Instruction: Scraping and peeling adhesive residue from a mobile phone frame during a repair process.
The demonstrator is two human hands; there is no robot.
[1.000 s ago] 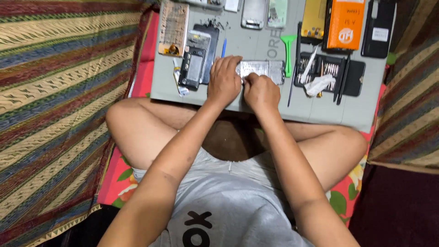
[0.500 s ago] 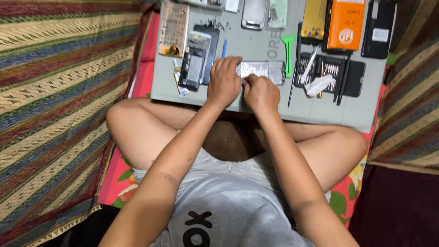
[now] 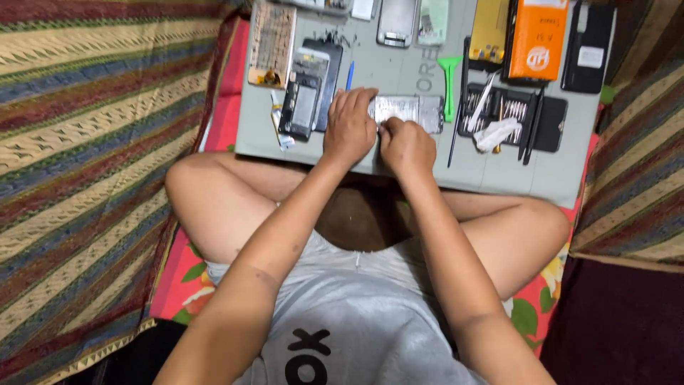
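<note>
I sit cross-legged with a grey work mat (image 3: 499,175) across my knees. An opened phone with a silvery inside (image 3: 410,112) lies flat in the middle of the mat. My left hand (image 3: 349,128) rests on its left end, fingers curled over it. My right hand (image 3: 406,146) is closed at the phone's near edge, fingertips pinched against it; whether a small tool is in them is hidden. The two hands touch each other.
Left of my hands lie dark opened phones (image 3: 310,93) and a blue pry stick (image 3: 350,75). To the right are a green pry tool (image 3: 449,85), a black tool tray (image 3: 513,117), and an orange box (image 3: 539,36). Striped cloth (image 3: 92,142) flanks both sides.
</note>
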